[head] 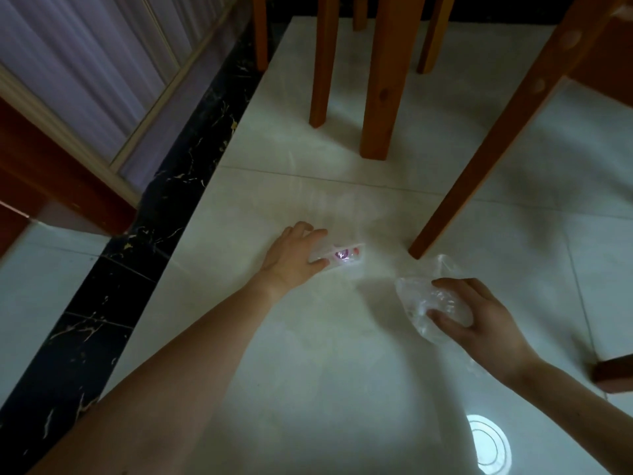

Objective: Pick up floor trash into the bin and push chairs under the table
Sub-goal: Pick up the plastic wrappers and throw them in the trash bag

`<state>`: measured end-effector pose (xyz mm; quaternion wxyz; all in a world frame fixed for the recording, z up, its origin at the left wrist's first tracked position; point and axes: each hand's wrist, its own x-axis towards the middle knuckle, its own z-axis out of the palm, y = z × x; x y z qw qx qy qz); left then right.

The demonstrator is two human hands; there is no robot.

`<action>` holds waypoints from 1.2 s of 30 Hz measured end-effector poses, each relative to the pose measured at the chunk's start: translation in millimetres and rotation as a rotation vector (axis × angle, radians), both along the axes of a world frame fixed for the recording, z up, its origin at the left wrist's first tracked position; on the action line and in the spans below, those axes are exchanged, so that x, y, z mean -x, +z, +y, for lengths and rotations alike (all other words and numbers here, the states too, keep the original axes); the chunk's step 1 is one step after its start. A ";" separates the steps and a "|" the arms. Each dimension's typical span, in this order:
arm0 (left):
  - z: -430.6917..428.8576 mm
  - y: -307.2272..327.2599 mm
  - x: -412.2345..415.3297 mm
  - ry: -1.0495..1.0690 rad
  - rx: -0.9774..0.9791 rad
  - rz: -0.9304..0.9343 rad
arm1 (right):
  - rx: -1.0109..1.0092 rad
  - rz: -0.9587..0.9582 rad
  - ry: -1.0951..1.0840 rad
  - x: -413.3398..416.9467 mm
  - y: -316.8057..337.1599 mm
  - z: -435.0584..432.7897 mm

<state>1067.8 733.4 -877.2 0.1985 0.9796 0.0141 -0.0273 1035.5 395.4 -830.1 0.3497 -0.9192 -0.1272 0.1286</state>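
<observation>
A small white wrapper [344,256] with a purple and red print lies on the pale floor tile. My left hand [296,258] reaches down to it, fingers and thumb closing round its left end. My right hand [479,317] grips a crumpled clear plastic bag [423,298] just above the floor, to the right of the wrapper. A slanted wooden chair leg [493,145] stands on the floor between and beyond the two hands, its foot close to the bag.
Several upright wooden legs [380,84] stand further back under the furniture. A black marble strip [144,255] runs along the left, with a curtained sliding door [85,63] behind it. Another dark wooden piece [613,371] sits at the right edge. A bright round light reflection [488,443] shows on the tile near me.
</observation>
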 end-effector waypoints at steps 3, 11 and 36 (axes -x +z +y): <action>-3.2 -0.4 11.7 0.006 0.117 0.067 | 0.000 -0.005 0.022 1.7 -1.7 3.5; -28.8 13.1 22.1 0.001 0.228 0.135 | -0.014 0.003 0.035 6.2 -4.9 -1.0; -85.7 348.4 229.0 0.403 0.294 0.012 | -0.064 0.063 -0.126 140.8 294.4 18.2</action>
